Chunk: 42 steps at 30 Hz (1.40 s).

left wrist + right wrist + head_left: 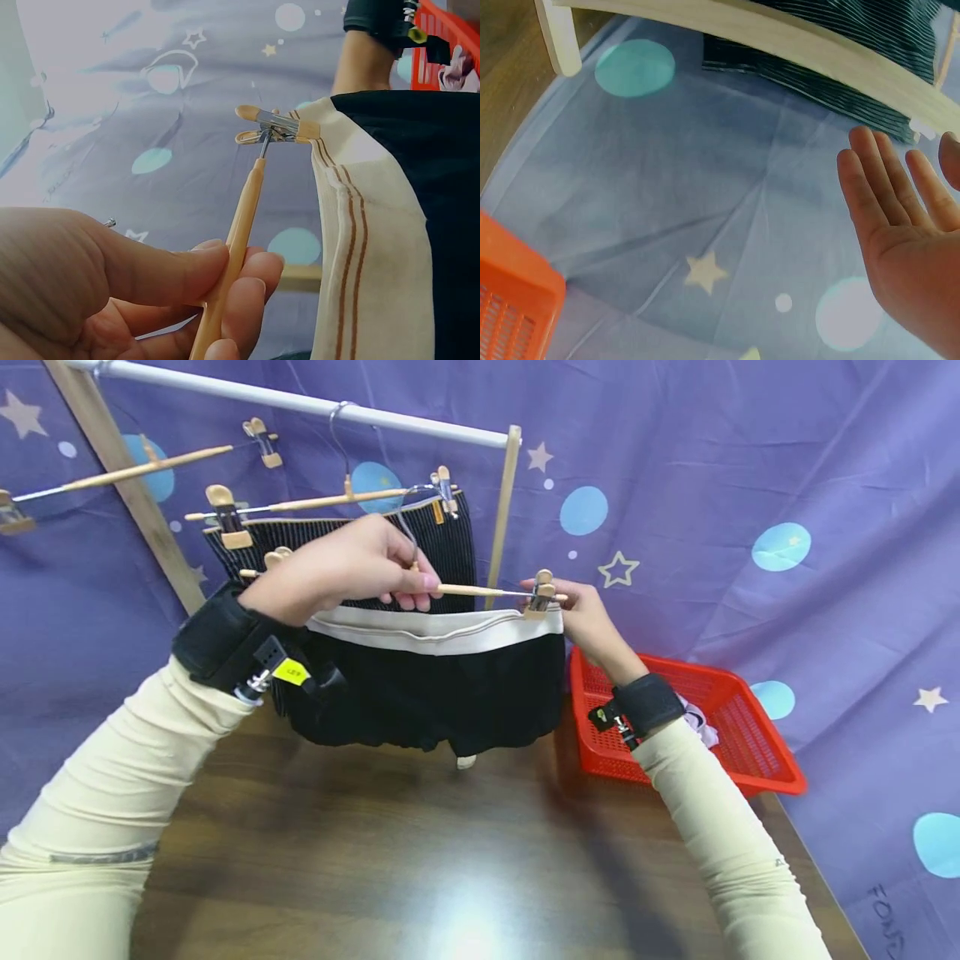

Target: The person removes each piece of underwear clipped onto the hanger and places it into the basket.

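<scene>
My left hand point(367, 560) pinches the wooden bar of a clip hanger point(472, 590) between thumb and fingers. From this hanger hang black shorts point(427, 702) with a wide white waistband point(375, 247). The clip point(540, 595) at the hanger's right end bites the waistband's corner; its left clip is mostly hidden behind my left wrist. Beside the right clip is my right hand point(588, 618), partly behind it in the head view. In the right wrist view the fingers point(881, 184) of that hand are extended and apart, with nothing seen in the palm.
Behind, a white rail point(300, 400) on wooden posts carries a hanger with a striped dark garment point(446, 539) and a bare clip hanger point(150, 468) at left. A red basket point(757, 727) with pale cloth inside stands right on the wooden table point(360, 860).
</scene>
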{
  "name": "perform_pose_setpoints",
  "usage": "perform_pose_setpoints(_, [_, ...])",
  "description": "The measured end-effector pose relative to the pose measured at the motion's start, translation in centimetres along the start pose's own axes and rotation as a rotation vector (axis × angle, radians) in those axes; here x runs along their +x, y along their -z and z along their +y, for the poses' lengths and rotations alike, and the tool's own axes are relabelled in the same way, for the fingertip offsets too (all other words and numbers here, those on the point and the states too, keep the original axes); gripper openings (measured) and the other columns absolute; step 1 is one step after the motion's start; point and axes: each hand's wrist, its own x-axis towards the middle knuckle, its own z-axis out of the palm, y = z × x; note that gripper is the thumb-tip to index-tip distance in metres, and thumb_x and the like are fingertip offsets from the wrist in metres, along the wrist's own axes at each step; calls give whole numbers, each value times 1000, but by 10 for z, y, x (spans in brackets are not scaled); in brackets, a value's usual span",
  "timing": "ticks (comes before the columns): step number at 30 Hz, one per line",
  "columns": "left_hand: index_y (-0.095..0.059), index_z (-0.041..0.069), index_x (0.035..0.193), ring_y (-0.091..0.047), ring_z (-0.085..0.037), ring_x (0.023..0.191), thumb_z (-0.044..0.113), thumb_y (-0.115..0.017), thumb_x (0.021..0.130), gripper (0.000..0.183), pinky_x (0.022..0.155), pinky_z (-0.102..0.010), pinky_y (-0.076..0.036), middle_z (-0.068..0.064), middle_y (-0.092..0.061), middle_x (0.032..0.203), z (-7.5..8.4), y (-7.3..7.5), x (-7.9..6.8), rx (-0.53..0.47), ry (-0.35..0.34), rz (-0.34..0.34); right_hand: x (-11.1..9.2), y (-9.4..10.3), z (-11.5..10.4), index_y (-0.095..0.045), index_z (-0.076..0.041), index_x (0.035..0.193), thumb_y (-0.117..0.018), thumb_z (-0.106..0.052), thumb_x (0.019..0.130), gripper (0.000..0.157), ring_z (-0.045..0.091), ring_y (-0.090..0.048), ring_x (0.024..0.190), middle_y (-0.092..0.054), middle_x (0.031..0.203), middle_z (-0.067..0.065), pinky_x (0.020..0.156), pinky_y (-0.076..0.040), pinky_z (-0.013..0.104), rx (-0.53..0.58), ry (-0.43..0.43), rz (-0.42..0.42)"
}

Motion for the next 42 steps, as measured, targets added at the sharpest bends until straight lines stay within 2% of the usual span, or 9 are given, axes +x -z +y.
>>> perform_pose_setpoints(5, [-76,-2,105,-64,-7,71,18,-65,101,24,64,-23,-50,2,-74,81,0,-16,5,-33,-23,-4,-21,19,-13,-62,9,130,-64,-7,100,34,4,-73,95,-77,102,-7,86,-57,19,10,6,29])
perform_pose_setpoints(8, [-77,-3,101,-64,-7,70,16,-66,100,22,63,-23,-50,0,-74,81,-2,-26,8,-35,-49,-1,-35,26,-20,-63,9,130,-65,-13,100,36,8,-72,100,-77,109,-2,90,-58,21,37,31,30])
perform_pose_setpoints(11, [-77,-3,97,-65,-7,69,15,-66,100,22,63,-23,-50,-2,-75,82,-4,-35,9,-29,-88,2,-48,31,-24,-66,5,128,-65,-15,100,34,9,-73,100,-77,110,-1,91,-58,22,56,57,36])
perform_pose_setpoints(17, [-77,-5,93,-64,-7,66,11,-66,99,20,59,-20,-48,-5,-75,80,-11,-51,16,-49,-158,3,-69,33,-27,-70,-1,124,-62,-17,102,29,12,-74,99,-79,106,-1,91,-58,23,102,50,55])
perform_pose_setpoints(25, [-76,-6,89,-63,-7,65,9,-67,99,21,56,-19,-44,-7,-75,81,-32,-70,24,-100,-204,-5,-90,30,-21,-69,0,126,-57,-22,105,32,12,-73,101,-77,110,-3,90,-58,23,71,39,94])
perform_pose_setpoints(30, [-75,-10,90,-63,-6,64,5,-66,98,20,58,-17,-47,-13,-75,84,-48,-84,33,-129,-208,-22,-98,22,-6,-65,7,127,-52,-23,108,39,12,-73,103,-76,111,-4,90,-59,25,81,17,92])
perform_pose_setpoints(35, [-73,-12,90,-63,-7,62,3,-65,97,18,59,-18,-49,-9,-74,78,-61,-95,41,-175,-182,-32,-102,14,8,-63,9,129,-51,-24,108,41,12,-72,102,-74,113,-10,89,-59,24,69,-42,107])
perform_pose_setpoints(42, [-73,-12,94,-63,-8,60,4,-65,98,18,57,-20,-48,-1,-71,71,-76,-104,51,-210,-128,-35,-101,8,25,-62,7,133,-53,-24,107,41,8,-69,105,-71,125,-2,91,-58,23,16,-91,99])
